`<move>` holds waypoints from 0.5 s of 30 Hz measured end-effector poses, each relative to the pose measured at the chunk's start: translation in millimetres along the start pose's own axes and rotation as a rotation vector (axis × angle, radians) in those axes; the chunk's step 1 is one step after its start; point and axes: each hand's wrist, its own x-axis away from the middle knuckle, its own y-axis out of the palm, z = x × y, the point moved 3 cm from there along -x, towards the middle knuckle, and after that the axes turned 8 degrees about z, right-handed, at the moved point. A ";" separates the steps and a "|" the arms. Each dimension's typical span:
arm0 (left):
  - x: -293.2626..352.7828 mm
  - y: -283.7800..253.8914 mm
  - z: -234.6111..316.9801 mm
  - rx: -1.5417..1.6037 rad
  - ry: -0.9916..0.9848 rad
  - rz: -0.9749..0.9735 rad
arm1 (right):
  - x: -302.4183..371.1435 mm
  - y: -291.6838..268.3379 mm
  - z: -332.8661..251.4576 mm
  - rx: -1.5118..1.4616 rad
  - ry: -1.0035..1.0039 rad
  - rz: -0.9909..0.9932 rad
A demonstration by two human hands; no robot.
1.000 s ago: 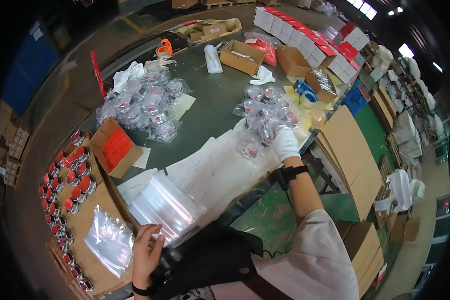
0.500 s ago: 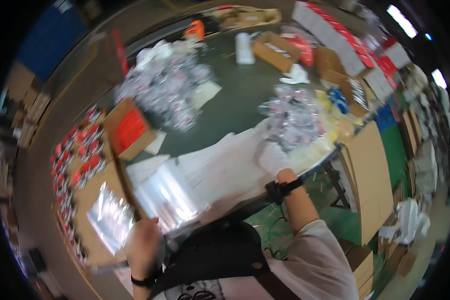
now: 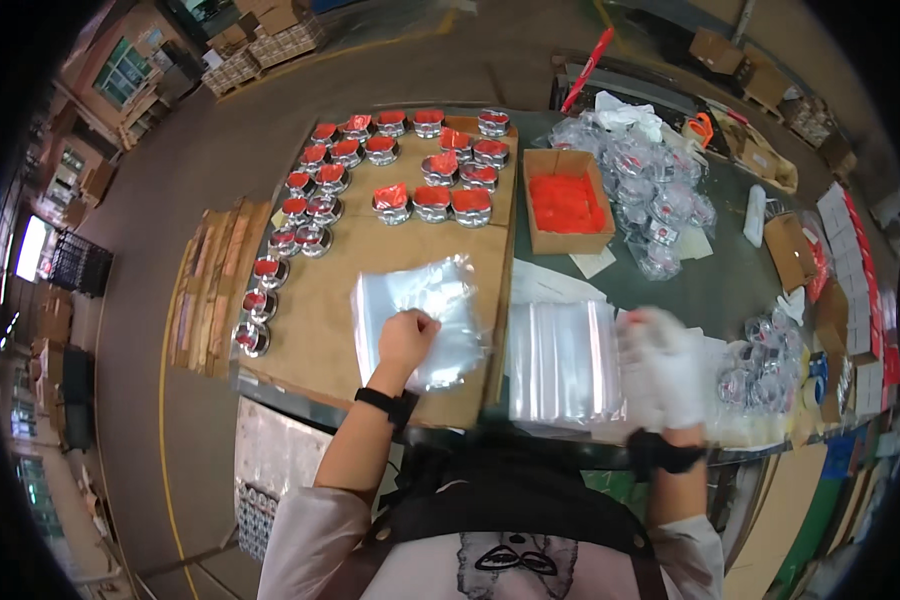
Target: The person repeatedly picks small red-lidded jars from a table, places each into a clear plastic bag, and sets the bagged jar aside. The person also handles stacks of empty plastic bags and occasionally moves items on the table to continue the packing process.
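Observation:
My bare left hand (image 3: 408, 342) rests over a loose pile of clear plastic bags (image 3: 435, 290) on the cardboard. Its fingers are curled closed, and what they pinch, if anything, is hidden. A neat stack of clear bags (image 3: 562, 360) lies between my hands. Just right of that stack is my right hand (image 3: 662, 368) in a white glove, smeared by motion, so its fingers cannot be read. Rows of shiny metal rings with red inside (image 3: 432, 204) stand on the cardboard sheet (image 3: 330, 300). A cardboard box (image 3: 567, 243) holds red pieces.
Heaps of clear-bagged items lie at the back (image 3: 660, 190) and at the right (image 3: 765, 365). A small open carton (image 3: 790, 255) and a row of white-and-red boxes (image 3: 855, 270) line the table's right side. Orange-handled scissors (image 3: 702, 128) lie far back. Wooden slats (image 3: 210, 285) stand left of the table.
The view has swung left, bringing the rows of rings to the middle. My right hand has left the bagged heap for the bag stack; my left hand has moved onto the loose bags.

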 end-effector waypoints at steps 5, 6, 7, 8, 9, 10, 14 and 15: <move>11.7 -62.8 2.4 0.259 0.258 -0.056 | -33.7 184.0 -0.4 0.484 -0.269 -0.253; 11.2 -76.8 -4.9 0.302 0.265 -0.021 | -28.8 205.7 -17.9 0.424 -0.162 -0.327; 9.5 -87.7 -11.2 0.346 0.269 0.017 | -24.0 224.4 -36.8 0.367 -0.053 -0.403; 14.9 -103.5 -20.7 0.374 0.257 0.056 | -17.6 235.4 -56.4 0.451 -0.096 -0.374; 18.9 -126.4 -20.2 0.393 0.241 0.100 | -6.8 251.0 -70.5 0.344 -0.040 -0.370; 19.4 -153.7 -16.6 0.403 0.232 0.160 | 4.6 268.9 -84.2 0.233 0.007 -0.372; 38.8 -215.8 -45.0 0.799 0.020 -0.120 | 51.5 381.9 -92.8 -0.225 -0.028 -0.543; 46.7 -228.2 -78.6 0.876 -0.061 -0.076 | 57.0 403.0 -95.2 -0.265 -0.072 -0.601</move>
